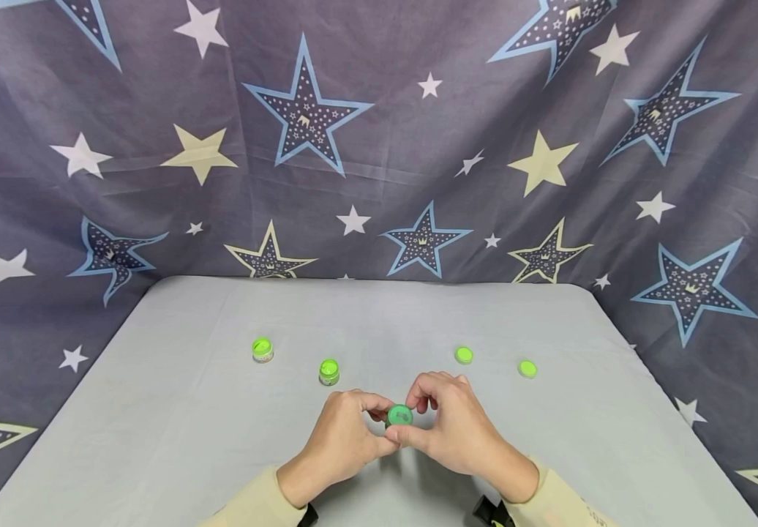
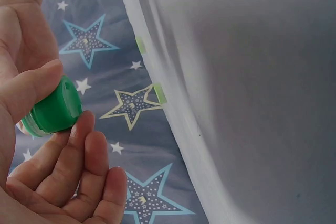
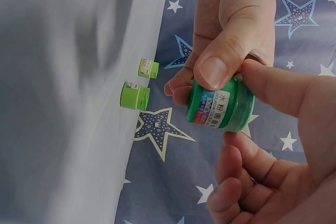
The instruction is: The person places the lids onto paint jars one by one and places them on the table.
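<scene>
A small dark green paint jar (image 1: 399, 416) with a printed label (image 3: 212, 107) is held between both hands, low over the table's front middle. My left hand (image 1: 346, 433) grips its body, the thumb lying across the label. At the lid end, my right hand (image 1: 451, 424) pinches the rim between thumb and forefinger, its other fingers curled. The lid (image 3: 242, 109) looks seated on the jar. In the left wrist view, the jar's plain green base faces right.
Two lime-green jars, one farther back (image 1: 263, 351) and one nearer (image 1: 329, 373), stand uncapped on the left of the grey-white table (image 1: 175, 439). Two lime-green lids lie on the right, one (image 1: 464, 355) left of the other (image 1: 527, 368). A star-patterned curtain (image 1: 379, 183) hangs behind.
</scene>
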`<state>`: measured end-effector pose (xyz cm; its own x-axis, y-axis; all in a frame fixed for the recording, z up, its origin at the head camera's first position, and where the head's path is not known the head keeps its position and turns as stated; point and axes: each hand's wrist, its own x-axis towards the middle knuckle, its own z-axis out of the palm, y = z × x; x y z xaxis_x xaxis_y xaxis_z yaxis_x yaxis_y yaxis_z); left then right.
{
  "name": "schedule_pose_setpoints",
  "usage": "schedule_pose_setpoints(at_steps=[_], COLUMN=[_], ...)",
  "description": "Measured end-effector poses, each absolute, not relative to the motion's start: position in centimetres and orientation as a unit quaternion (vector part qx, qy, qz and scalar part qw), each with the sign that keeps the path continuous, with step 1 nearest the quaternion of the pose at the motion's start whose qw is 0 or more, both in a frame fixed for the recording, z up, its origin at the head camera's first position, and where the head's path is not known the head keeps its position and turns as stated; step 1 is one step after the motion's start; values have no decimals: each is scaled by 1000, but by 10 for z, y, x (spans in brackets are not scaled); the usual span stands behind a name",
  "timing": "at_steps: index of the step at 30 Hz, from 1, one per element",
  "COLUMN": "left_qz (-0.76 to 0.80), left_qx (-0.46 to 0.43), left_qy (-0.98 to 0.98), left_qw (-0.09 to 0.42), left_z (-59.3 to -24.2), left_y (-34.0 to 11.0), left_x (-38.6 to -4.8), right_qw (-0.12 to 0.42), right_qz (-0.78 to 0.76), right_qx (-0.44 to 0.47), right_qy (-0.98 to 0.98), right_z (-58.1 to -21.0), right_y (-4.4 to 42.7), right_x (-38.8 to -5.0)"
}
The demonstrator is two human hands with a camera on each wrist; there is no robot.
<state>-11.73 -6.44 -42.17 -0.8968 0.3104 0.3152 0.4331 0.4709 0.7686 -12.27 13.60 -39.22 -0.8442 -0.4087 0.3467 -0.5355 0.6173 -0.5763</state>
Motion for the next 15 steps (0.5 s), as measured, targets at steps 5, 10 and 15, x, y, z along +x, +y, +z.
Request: schedule_pose_setpoints(at_steps=[5, 10, 15], left_qz=[-468, -461, -453], left_qx=[-219, -213, -212], left_qy=[-854, -860, -865], left_qw=[61, 51, 48], left_z=[-422, -421, -421], left_y=[-65, -65, -65], left_x=[-118, -118, -118], right_qw=[95, 86, 71], right_qz=[344, 359, 363], right_qx=[269, 295, 338], right_qy=[-894, -882, -865], right_z=[-392, -389, -386], right_y=[136, 141, 146], right_x=[-123, -125, -127])
